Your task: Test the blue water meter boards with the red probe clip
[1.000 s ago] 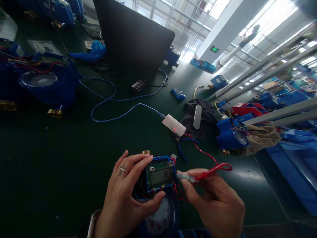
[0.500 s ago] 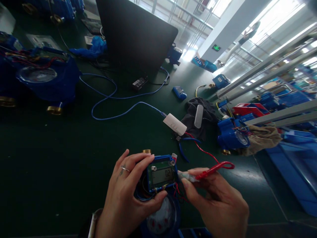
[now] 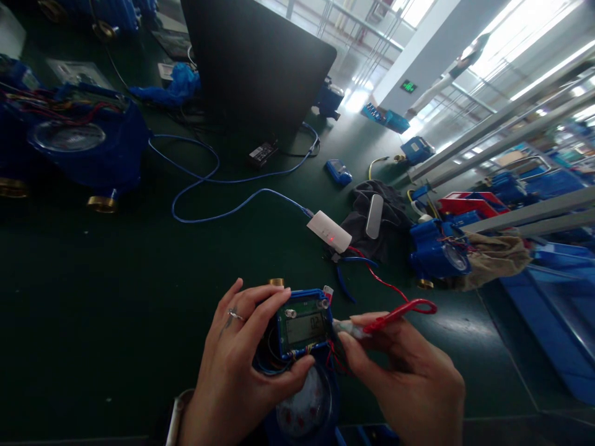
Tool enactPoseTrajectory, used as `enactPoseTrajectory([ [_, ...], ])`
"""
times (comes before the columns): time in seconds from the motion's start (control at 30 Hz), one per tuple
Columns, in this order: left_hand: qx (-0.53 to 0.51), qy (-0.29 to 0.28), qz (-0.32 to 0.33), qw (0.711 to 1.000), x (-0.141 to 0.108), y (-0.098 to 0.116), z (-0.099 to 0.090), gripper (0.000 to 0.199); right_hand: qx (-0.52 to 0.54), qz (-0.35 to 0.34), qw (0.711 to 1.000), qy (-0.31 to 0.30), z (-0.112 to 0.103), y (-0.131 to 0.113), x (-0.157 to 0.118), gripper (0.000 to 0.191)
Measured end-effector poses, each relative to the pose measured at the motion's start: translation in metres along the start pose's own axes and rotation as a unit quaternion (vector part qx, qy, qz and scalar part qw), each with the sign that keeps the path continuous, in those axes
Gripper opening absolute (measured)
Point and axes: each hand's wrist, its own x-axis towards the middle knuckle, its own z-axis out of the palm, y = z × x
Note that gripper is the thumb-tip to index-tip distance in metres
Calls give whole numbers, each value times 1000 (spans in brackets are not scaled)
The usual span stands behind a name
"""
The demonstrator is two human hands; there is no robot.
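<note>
My left hand (image 3: 251, 359), a ring on one finger, grips a blue-framed circuit board with a small display (image 3: 304, 325) between thumb and fingers. Beneath the board sits a blue water meter (image 3: 304, 402) with a round dial, partly covered by my hand. At the board's right edge, my right hand (image 3: 404, 371) pinches a pale, taped probe (image 3: 349, 329); whether its tip touches the board I cannot tell. A red wire (image 3: 402, 313) loops from the probe to a white adapter box (image 3: 329, 231), on which a small red light glows.
A blue cable (image 3: 242, 201) runs from the box across the green table. A black monitor (image 3: 260, 62) stands behind. Blue pliers (image 3: 344, 282) and a dark cloth (image 3: 383, 214) lie near the box. More water meters (image 3: 83, 136) stand left, another (image 3: 437, 251) right.
A red light now shows on the white box. Both hands hold nearly the same position; the view has shifted slightly.
</note>
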Motion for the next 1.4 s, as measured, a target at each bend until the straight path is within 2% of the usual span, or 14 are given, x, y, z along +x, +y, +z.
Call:
enactPoseTrajectory([
  [0.13, 2, 1, -2, 1000, 0, 0, 0, 55, 20, 16, 1000, -14, 2, -1, 2, 17],
  [0.37, -10, -4, -7, 1000, 0, 0, -1, 56, 51, 108, 993, -9, 6, -5, 4, 9],
  [0.57, -15, -3, -7, 1000, 2, 1, -1, 53, 35, 102, 993, -56, 3, -5, 12, 9],
  [0.7, -16, 1, -7, 1000, 2, 1, 0, 55, 40, 119, 992, -34, 5, -6, 11, 9],
  [0.97, -6, -11, 3, 1000, 4, 1, -2, 55, 61, 145, 987, -28, 6, -7, 8, 11],
  [1.4, -7, -8, 2, 1000, 4, 0, -2, 55, 76, 138, 987, -28, 7, -8, 9, 8],
])
